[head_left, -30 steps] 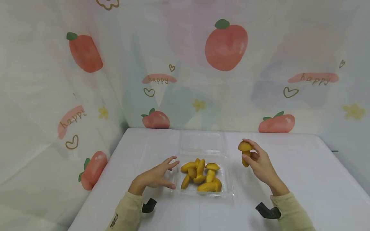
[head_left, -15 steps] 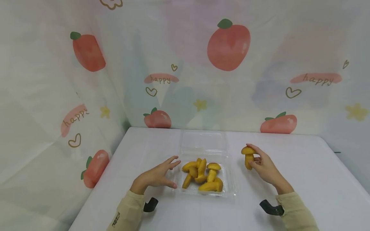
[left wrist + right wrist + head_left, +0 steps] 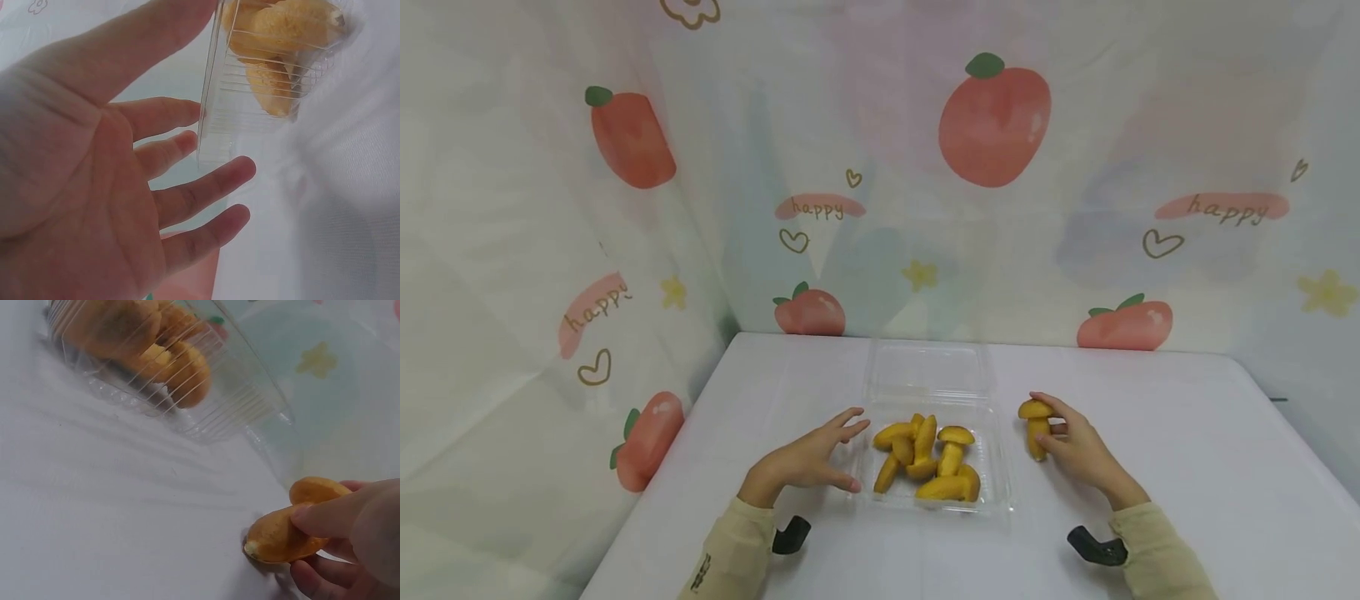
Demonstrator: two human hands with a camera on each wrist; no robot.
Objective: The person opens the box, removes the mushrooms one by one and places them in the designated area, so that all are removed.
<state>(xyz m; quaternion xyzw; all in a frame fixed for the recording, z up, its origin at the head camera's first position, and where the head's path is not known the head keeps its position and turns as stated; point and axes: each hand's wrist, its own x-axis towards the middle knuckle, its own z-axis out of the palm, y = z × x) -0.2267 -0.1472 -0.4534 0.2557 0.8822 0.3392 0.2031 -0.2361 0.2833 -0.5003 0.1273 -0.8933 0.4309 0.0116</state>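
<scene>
On the right, all the action was with the right hand (image 3: pixel 1078 446): thumb and fingers pinched a yellow mushroom (image 3: pixel 1037 427), cap uppermost, stem pointing down at the white table (image 3: pixel 1157 400). That mushroom was right of the clear plastic box (image 3: pixel 995 471), apart from it. (Whether the stem's tip touched the tabletop, I couldn't tell.)

Over on the left, the left hand (image 3: pixel 801 458) had its fingers spread, thumb well apart from them, palm turned to the box and fingertips right by its left rim; contact was hard to judge.

And inside, what a huddle! A cluster of mushrooms (image 3: pixel 901 450) leaned together on the left, another mushroom (image 3: pixel 951 454) pointed its cap to the far side, and one more (image 3: pixel 942 489) lay crosswise along the near edge, cap to the right. The clear lid (image 3: pixel 928 371) was open on the far side. Behind it all hung a backdrop (image 3: pixel 880 108) printed with red fruit and "happy" lettering.
</scene>
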